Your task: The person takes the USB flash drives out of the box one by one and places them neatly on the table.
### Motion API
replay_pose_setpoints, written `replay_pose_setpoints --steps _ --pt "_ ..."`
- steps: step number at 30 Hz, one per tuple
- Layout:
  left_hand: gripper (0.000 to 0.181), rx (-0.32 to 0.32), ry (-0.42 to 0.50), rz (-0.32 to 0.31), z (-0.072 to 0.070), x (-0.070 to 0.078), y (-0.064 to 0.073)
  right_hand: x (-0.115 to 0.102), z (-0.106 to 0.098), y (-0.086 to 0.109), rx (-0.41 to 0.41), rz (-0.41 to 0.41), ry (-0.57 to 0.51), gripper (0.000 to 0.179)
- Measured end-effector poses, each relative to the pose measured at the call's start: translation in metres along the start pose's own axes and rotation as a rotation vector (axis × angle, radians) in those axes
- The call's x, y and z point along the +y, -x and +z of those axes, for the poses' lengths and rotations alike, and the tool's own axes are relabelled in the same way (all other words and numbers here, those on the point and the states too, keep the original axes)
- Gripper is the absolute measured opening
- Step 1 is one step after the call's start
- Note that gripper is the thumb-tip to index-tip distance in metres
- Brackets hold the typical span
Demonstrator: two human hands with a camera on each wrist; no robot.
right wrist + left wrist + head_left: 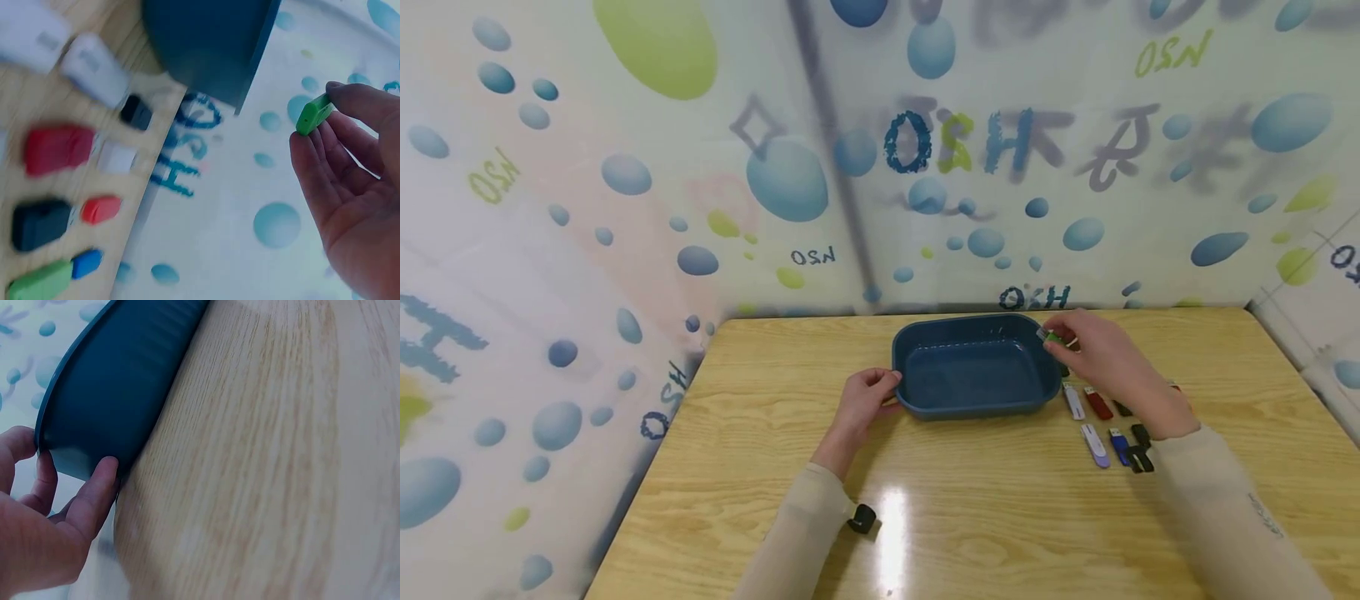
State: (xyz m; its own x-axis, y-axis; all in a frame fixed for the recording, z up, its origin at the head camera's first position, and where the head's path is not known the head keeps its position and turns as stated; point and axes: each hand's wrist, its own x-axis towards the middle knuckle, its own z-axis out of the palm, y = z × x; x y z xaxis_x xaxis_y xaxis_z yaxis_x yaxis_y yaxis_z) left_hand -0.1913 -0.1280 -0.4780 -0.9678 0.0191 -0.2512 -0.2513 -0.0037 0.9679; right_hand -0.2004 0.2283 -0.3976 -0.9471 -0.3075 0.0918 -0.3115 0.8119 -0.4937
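A dark blue plastic basin (977,375) stands on the table. My left hand (859,404) pinches its left end, thumb at the rim and fingertips on the outer wall, as the left wrist view shows. Above the basin's right rim, my right hand (1093,346) holds a green USB stick (314,115) between thumb and fingers. Below that hand lie several more USB sticks, among them a white one (1072,402), a red one (1098,402), a white and purple one (1095,446) and a blue one (1120,446). My right forearm partly hides this group.
The wooden table (760,433) meets a patterned curtain (865,250) just behind the basin. Small black pieces (1138,458) lie at the near edge of the USB sticks. A black object (862,519) sits at my left cuff.
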Motion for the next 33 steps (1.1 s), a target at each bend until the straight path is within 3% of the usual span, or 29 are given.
replay_pose_setpoints --steps 11,17,21,27,33 --pt "0.024 0.013 0.003 -0.003 0.001 0.000 0.000 0.046 -0.013 0.021 0.038 0.074 -0.008 0.035" --pt "0.025 0.010 -0.005 0.003 0.001 0.000 0.000 0.070 -0.014 0.029 0.124 0.120 0.028 0.033" --pt "0.025 0.009 -0.003 0.002 0.001 0.000 0.001 0.087 -0.017 0.032 0.165 0.202 0.042 0.035" --pt "0.025 0.007 0.002 0.002 0.001 0.000 0.000 0.110 -0.020 0.035 0.155 0.323 0.056 0.038" --pt "0.024 0.005 0.005 0.003 0.001 0.000 0.001 0.128 -0.020 0.033 0.121 0.388 0.062 0.040"
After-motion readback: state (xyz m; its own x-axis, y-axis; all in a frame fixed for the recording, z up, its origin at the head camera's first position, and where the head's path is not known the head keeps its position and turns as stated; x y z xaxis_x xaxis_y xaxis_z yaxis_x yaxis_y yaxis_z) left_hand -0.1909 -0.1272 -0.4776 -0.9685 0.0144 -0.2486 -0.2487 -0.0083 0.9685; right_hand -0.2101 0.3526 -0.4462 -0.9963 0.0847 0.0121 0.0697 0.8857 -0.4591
